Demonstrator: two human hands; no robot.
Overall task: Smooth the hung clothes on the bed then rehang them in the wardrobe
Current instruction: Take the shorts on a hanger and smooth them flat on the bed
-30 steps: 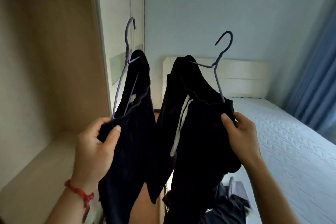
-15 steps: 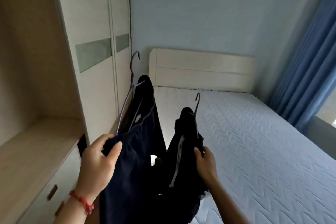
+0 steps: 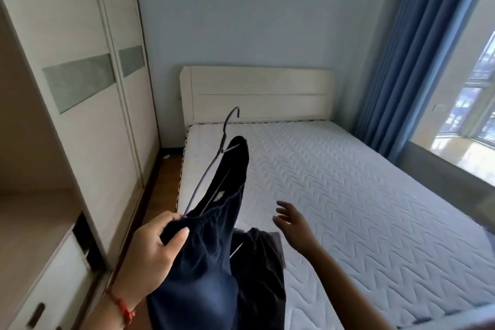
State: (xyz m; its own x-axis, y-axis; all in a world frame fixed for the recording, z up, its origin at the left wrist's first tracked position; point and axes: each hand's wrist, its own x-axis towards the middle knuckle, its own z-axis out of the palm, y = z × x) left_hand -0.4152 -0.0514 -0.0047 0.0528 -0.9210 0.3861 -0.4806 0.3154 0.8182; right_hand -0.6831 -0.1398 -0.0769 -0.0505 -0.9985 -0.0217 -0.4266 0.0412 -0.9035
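1. Left hand (image 3: 150,254) at lower left of frame, grip closed on dark navy trousers (image 3: 211,236) draped over a purple wire hanger (image 3: 214,158).
2. Right hand (image 3: 293,220) at centre, grip open and empty, fingers spread above mattress (image 3: 348,182).
3. Second dark garment (image 3: 259,276) lying on the mattress's near edge, lower centre.
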